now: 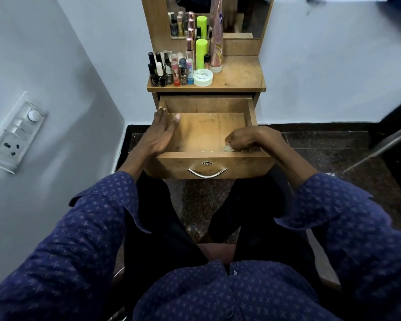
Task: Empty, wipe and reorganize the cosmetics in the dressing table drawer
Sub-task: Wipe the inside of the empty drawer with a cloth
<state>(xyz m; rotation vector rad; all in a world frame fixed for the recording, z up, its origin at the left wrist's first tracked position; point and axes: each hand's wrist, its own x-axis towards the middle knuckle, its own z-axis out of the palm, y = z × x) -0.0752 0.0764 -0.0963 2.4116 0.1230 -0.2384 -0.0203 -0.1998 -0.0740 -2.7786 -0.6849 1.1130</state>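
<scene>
Wooden drawer [251,112], cloth [227,148] under right grip [245,139]

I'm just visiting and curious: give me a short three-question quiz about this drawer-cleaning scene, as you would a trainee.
1. True or false: the drawer still holds nail polish bottles.
2. Which hand grips the small pale cloth? A) left B) right
3. Fill in: the round white tub stands on the ____ of the dressing table.

Key
1. False. The cosmetics stand on the tabletop.
2. B. The right hand holds it at the drawer's front; the left hand rests on the left wall.
3. Top.
</scene>
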